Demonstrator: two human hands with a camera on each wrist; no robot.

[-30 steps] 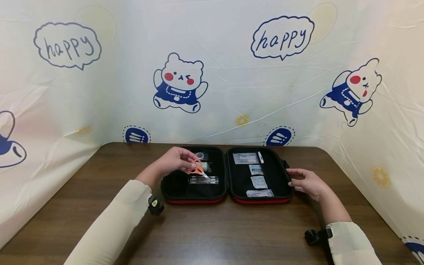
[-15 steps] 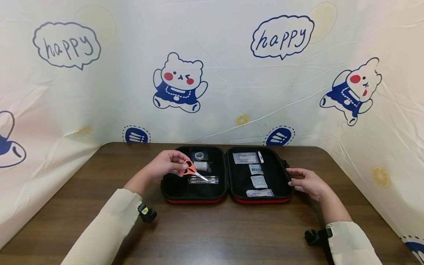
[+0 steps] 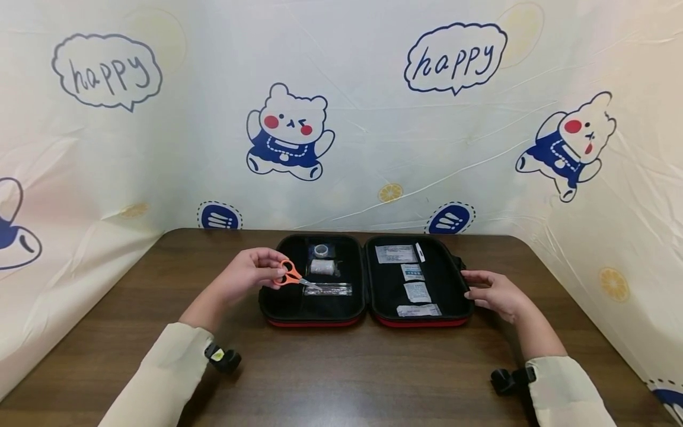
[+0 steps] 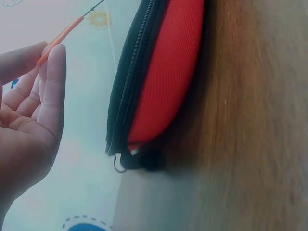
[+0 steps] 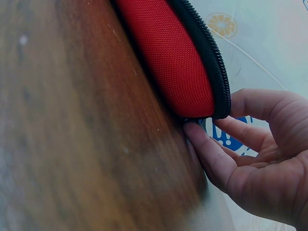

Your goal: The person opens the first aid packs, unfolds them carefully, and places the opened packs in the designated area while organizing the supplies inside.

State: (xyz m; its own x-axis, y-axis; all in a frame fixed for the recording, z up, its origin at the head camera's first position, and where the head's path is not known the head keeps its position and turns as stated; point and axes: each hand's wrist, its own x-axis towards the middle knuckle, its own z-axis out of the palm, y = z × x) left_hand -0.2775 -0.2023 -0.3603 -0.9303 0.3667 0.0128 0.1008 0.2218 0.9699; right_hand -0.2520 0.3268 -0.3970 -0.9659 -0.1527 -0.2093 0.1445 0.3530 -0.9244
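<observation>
My left hand [image 3: 242, 276] pinches a pair of scissors [image 3: 289, 274] by the orange handles, blades pointing right over the left half of an open zippered case [image 3: 283, 307]. In the left wrist view, thumb and fingertips hold the orange handle [image 4: 60, 36] edge-on, above the case's red side [image 4: 168, 72]. My right hand [image 3: 493, 293] holds the outer edge of the case's right half. The right wrist view shows its thumb low at the red corner [image 5: 192, 103] and a finger at the zipper edge. Inside the left half lie a tape roll [image 3: 321, 251], a bandage roll [image 3: 322, 267] and a clear-wrapped item [image 3: 336, 289].
In the right half sit several flat white packets [image 3: 417, 292] and a slim white stick [image 3: 420, 253]. The case lies open on a brown wooden table [image 3: 363, 373], near its back edge. A printed curtain [image 3: 368, 118] hangs behind and along both sides.
My left hand has drawn the scissors leftward and slightly toward me, uncovering the tape and bandage rolls. The right hand and the case have stayed in place.
</observation>
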